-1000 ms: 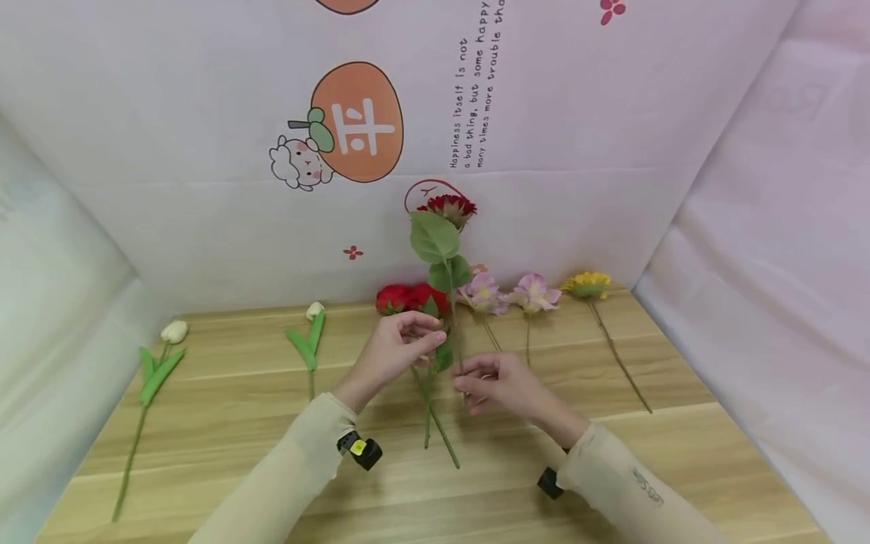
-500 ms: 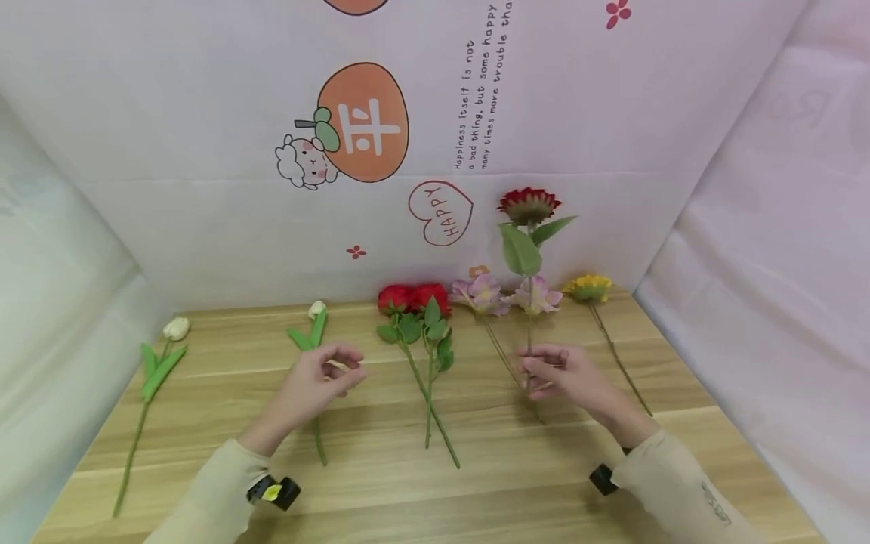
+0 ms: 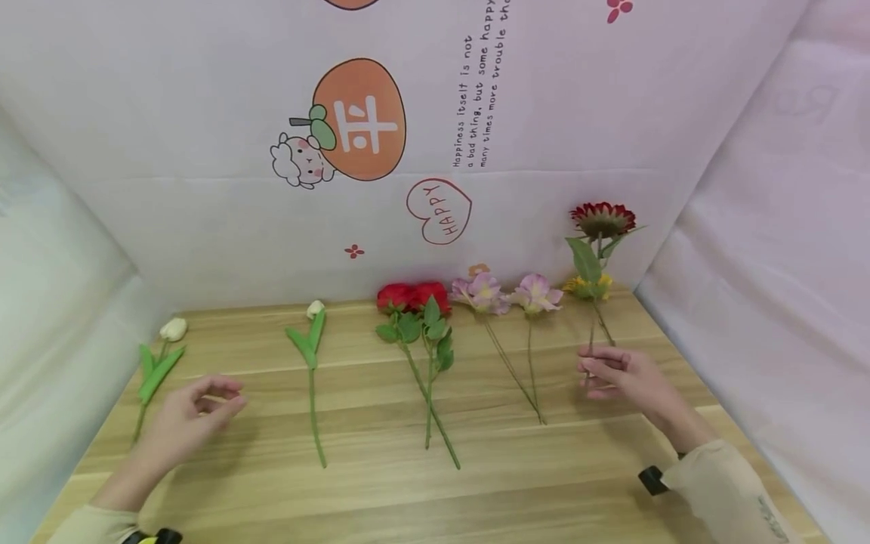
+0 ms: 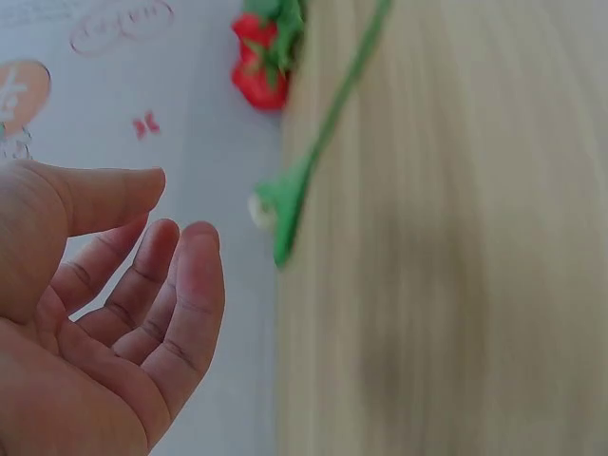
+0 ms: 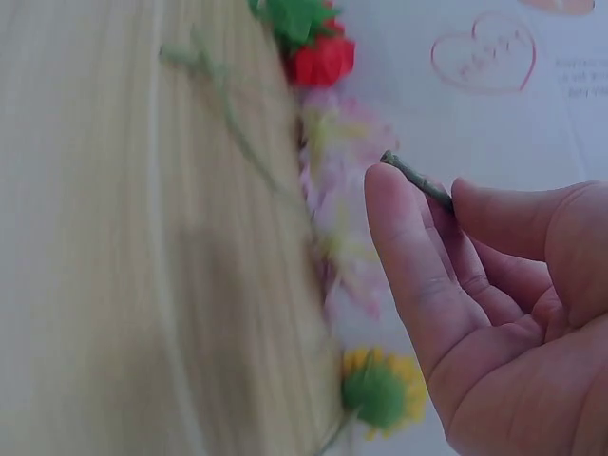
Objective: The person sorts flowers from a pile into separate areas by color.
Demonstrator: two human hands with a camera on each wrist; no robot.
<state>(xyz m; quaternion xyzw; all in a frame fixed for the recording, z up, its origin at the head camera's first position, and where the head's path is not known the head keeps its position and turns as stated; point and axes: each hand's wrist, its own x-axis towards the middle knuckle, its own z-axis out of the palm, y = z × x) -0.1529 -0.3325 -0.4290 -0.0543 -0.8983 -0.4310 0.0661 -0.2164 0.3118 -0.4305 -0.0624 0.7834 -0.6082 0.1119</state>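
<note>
A dark red artificial flower (image 3: 603,221) with green leaves stands upright in the air at the right, its stem pinched between thumb and fingers of my right hand (image 3: 628,378). Behind its leaves, a yellow flower (image 3: 578,288) is partly hidden on the table. In the right wrist view the stem's cut end (image 5: 416,180) pokes out past the fingertips. My left hand (image 3: 186,419) hovers over the left side of the table, fingers loosely bent, holding nothing. It covers part of the stem of a white tulip (image 3: 174,329).
On the wooden table (image 3: 381,499), another white tulip (image 3: 315,344) lies left of two red roses (image 3: 413,298) with crossed stems. Two pink-purple flowers (image 3: 510,295) lie between roses and yellow flower. A printed white cloth (image 3: 204,151) rises behind the table's back edge.
My right hand has carried the dark red flower from the middle to the right, over the yellow one. My left hand has moved away leftward from beside the roses, past one tulip.
</note>
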